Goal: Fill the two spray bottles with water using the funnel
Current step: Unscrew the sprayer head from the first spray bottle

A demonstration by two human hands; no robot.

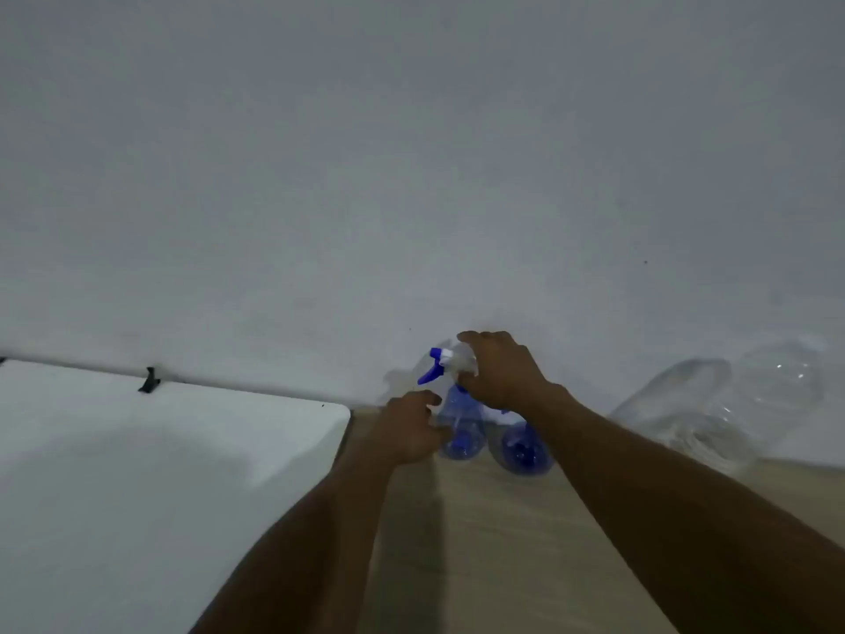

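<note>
Two blue-tinted spray bottles stand against the wall on a wooden table (503, 542). My left hand (407, 432) grips the body of the left spray bottle (459, 434). My right hand (500, 372) curls over its white and blue trigger head (441, 363), gripping it from above. The second spray bottle (526, 450) stands just to the right, its top hidden behind my right wrist. No funnel shows in the view.
A large clear plastic water bottle (731, 404) stands at the right against the grey wall. A white surface (160, 450) with a black clip (150, 381) adjoins the table on the left.
</note>
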